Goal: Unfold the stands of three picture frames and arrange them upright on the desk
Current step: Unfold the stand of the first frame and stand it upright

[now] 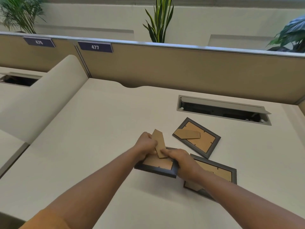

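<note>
Both hands on 1 frame, its stand swung out

The held frame (156, 169) sits back-up between the hands; right hand (179, 162) fingers clamp its right edge; left hand (145, 144) fingers pinch the cardboard stand (159, 142); 2 more frames (196, 138) (219, 172) lie face-down just right on the pale tabletop (99, 129); beyond, a cable hatch (222, 109), tan partition (181, 70), plants (158, 19).

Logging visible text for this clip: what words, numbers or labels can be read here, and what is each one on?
"477": white digits on a dark blue tag fixed to the top of the desk partition.
"476": on the next dark blue tag to the left, blurred, so this reading is likely but not certain.
No text shows on the picture frames or the desk.
</note>
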{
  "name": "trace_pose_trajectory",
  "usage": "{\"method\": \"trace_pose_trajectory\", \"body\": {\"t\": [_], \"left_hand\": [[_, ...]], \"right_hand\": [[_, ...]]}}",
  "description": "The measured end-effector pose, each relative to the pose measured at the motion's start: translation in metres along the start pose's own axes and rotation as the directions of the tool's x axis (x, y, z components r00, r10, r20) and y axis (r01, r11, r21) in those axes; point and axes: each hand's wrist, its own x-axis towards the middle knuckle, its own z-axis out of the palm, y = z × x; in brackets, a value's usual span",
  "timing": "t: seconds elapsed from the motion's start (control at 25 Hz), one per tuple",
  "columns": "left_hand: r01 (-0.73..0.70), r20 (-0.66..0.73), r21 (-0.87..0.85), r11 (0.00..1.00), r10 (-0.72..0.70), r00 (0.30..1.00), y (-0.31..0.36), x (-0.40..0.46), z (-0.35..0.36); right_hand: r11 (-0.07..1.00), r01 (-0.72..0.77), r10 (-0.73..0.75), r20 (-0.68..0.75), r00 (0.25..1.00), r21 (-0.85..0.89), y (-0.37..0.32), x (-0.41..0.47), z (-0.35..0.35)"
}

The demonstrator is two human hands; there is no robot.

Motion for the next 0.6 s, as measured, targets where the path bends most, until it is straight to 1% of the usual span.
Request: {"method": "trace_pose_trajectory", "body": {"t": [0.08,0.12,0.16,0.2,0.24,0.28,0.36,0.4,0.52,0.56,0.6], "left_hand": [[-0.033,0.078,0.083,0.996,0.026,0.997,0.018,-0.004,-0.011],[-0.078,0.113,0.181,0.980,0.058,0.992,0.027,-0.007,-0.016],[-0.137,0.146,0.331,0.934,0.093,0.985,0.037,-0.010,-0.022],[-0.203,0.174,0.489,0.848,0.133,0.976,0.047,-0.014,-0.026],[-0.265,0.198,0.609,0.747,0.180,0.963,0.057,-0.019,-0.027],[-0.314,0.224,0.669,0.674,0.220,0.949,0.065,-0.023,-0.027],[-0.375,0.252,0.711,0.596,0.282,0.926,0.074,-0.029,-0.023],[-0.399,0.261,0.728,0.557,0.313,0.913,0.075,-0.033,-0.020],[-0.499,0.324,0.777,0.384,0.436,0.840,0.068,-0.035,-0.016],[-0.528,0.351,0.780,0.337,0.463,0.814,0.066,-0.034,-0.017],[-0.559,0.381,0.769,0.311,0.479,0.791,0.064,-0.032,-0.017]], "right_hand": [[0.961,-0.100,0.130,-0.103,0.986,0.257,-0.011,0.004,-0.006],[0.928,-0.130,0.195,-0.158,0.968,0.349,-0.015,0.006,-0.009],[0.887,-0.164,0.265,-0.185,0.946,0.433,-0.018,0.008,-0.011],[0.825,-0.203,0.338,-0.173,0.925,0.527,-0.020,0.010,-0.013],[0.743,-0.245,0.408,-0.131,0.904,0.623,-0.021,0.012,-0.015],[0.647,-0.279,0.467,-0.081,0.880,0.710,-0.022,0.013,-0.015],[0.471,-0.326,0.568,0.001,0.823,0.820,-0.019,0.016,-0.014],[0.418,-0.333,0.597,0.021,0.802,0.845,-0.018,0.018,-0.013],[0.348,-0.327,0.628,0.040,0.777,0.879,-0.014,0.020,-0.008],[0.335,-0.331,0.632,0.051,0.774,0.882,-0.013,0.020,-0.007],[0.323,-0.337,0.633,0.063,0.772,0.884,-0.011,0.020,-0.005]]}}
